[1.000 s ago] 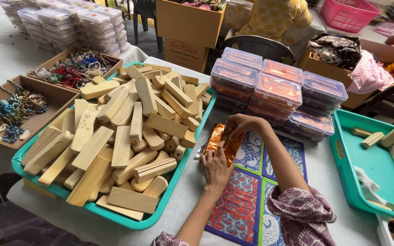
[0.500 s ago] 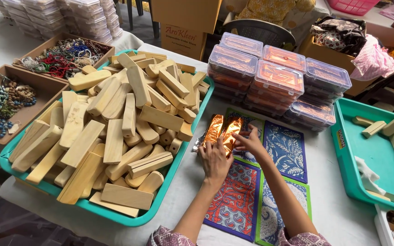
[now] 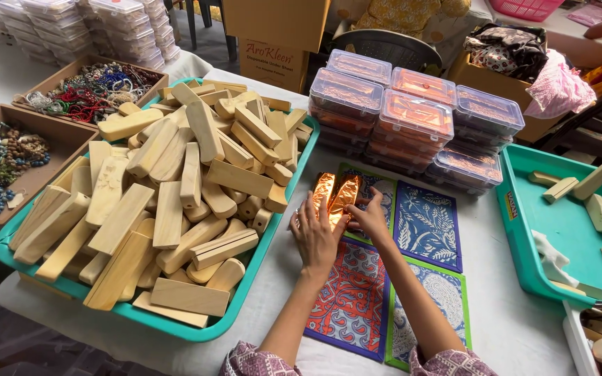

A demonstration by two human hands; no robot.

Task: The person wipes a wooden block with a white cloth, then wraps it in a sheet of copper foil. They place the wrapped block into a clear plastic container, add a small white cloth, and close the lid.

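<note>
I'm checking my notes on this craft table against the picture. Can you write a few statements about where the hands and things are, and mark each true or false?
1. Both hands rest on shiny copper-coloured packets. True: the left hand and right hand touch them.
2. The big teal tray holds glass beads. False: it is heaped with wooden blocks.
3. The packets lie over patterned printed panels. True.
4. The clear lidded boxes stand in front of the hands, nearer the person. False: they are stacked beyond the hands.
5. The teal tray on the right is piled full. False: it holds only a few scattered blocks.
</note>
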